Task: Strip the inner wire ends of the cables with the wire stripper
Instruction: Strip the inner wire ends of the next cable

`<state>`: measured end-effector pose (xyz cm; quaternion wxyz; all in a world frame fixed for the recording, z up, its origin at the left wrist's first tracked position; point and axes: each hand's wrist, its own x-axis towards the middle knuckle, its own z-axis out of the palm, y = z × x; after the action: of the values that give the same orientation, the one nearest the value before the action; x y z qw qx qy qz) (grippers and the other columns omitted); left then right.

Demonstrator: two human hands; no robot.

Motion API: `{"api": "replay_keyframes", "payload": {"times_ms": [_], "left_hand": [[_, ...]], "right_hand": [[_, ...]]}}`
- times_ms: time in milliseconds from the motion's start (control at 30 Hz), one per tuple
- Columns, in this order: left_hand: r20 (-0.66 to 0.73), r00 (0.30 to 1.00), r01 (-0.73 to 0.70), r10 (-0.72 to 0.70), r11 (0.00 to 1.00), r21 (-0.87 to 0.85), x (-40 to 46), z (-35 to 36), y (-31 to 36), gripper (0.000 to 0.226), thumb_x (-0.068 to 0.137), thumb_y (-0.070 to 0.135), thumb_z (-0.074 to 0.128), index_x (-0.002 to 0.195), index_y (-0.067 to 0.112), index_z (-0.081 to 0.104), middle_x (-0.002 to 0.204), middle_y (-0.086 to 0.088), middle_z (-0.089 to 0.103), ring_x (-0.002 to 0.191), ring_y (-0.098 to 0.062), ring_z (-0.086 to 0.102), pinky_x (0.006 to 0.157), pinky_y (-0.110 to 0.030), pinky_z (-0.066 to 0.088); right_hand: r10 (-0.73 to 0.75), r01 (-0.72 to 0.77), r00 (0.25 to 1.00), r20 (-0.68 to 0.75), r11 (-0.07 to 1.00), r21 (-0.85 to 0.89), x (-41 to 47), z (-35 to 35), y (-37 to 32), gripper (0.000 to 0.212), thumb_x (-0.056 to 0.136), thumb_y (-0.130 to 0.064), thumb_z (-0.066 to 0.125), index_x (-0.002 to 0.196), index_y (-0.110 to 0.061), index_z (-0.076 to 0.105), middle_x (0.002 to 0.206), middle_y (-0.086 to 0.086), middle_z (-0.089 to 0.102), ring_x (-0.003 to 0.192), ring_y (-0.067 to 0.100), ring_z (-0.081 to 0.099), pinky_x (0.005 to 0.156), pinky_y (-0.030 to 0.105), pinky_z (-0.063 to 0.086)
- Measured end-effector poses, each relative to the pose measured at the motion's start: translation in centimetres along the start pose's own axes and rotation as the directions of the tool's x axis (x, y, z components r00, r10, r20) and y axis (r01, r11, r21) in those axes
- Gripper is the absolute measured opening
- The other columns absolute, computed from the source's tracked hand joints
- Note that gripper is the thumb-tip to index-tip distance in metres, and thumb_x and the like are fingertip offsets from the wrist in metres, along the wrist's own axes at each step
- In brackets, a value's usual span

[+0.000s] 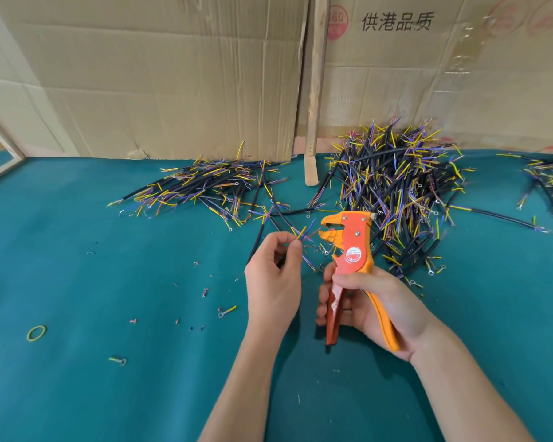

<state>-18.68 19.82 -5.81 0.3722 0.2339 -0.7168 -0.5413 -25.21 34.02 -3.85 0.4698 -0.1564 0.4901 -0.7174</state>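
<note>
Right hand (pixel 369 301) is gripping the orange wire stripper (pixel 348 260) by both handles, head pointing left. Left hand (pixel 275 275) is pinching a black cable (pixel 256 242); its yellow and blue inner wires (pixel 302 232) are fanning just beside the stripper's mouth. Cable heaps (pixel 396 186) are lying beyond on teal cloth (pixel 109 266).

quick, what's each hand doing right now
Left hand: pinching a cable's inner wires.
Right hand: gripping the wire stripper.

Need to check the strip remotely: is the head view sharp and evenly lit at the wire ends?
Head view: even, soft light, faint shadows; wire ends pinched by left hand slightly blurred; wire stripper in right hand sharper; wide-angle bending at edges.
</note>
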Motion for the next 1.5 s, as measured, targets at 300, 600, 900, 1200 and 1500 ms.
{"api": "replay_keyframes", "payload": {"times_ms": [300,600,900,1200,1500], "left_hand": [[-0.017,1.0,-0.015,0.015,1.0,-0.003,0.0,-0.2,0.2,0.019,0.099,0.015,0.057,0.08,0.018,0.059,0.061,0.016,0.049,0.055,-0.004,0.039,0.053,-0.013,0.036],[0.029,0.999,-0.04,0.04,0.999,0.01,-0.2,-0.5,0.2,0.016,0.097,0.012,0.06,0.082,0.017,0.062,0.061,0.014,0.046,0.057,-0.005,0.04,0.055,-0.013,0.035],[0.028,0.998,-0.053,0.052,0.999,0.014,-0.3,-0.5,0.3,0.016,0.097,0.012,0.06,0.082,0.015,0.062,0.061,0.013,0.046,0.057,-0.005,0.038,0.055,-0.016,0.034],[0.028,0.999,-0.037,0.037,0.999,0.003,-0.2,-0.5,0.2,0.016,0.099,0.014,0.059,0.083,0.016,0.063,0.062,0.013,0.044,0.058,-0.005,0.037,0.055,-0.017,0.033],[0.019,1.0,-0.022,0.022,1.0,-0.015,0.0,-0.4,-0.1,0.016,0.098,0.015,0.061,0.083,0.02,0.064,0.062,0.016,0.047,0.057,-0.005,0.039,0.055,-0.016,0.035]], "right_hand": [[0.058,-0.058,0.994,0.094,0.998,-0.01,-0.5,-0.6,-0.2,0.033,0.075,-0.017,0.076,0.102,-0.002,0.065,0.086,0.027,0.062,0.074,0.04,0.064,0.073,0.052,0.056],[0.075,-0.073,0.989,0.123,0.997,-0.025,-0.7,-1.0,-0.3,0.03,0.076,-0.015,0.075,0.1,-0.001,0.063,0.084,0.026,0.06,0.072,0.04,0.062,0.07,0.051,0.056],[0.081,-0.074,0.982,0.172,0.996,-0.046,-0.8,-1.3,-0.4,0.037,0.077,-0.029,0.085,0.089,-0.003,0.061,0.071,0.018,0.052,0.058,0.032,0.054,0.059,0.044,0.052],[0.094,-0.09,0.99,0.108,0.995,-0.035,-0.7,-0.8,-0.3,0.025,0.085,-0.028,0.069,0.076,-0.007,0.058,0.063,0.015,0.045,0.048,0.026,0.047,0.051,0.036,0.045],[0.007,-0.007,1.0,-0.008,0.999,-0.043,-0.1,0.1,0.3,0.036,0.077,-0.039,0.076,0.068,-0.014,0.051,0.053,0.006,0.032,0.033,0.016,0.031,0.037,0.022,0.032]]}}
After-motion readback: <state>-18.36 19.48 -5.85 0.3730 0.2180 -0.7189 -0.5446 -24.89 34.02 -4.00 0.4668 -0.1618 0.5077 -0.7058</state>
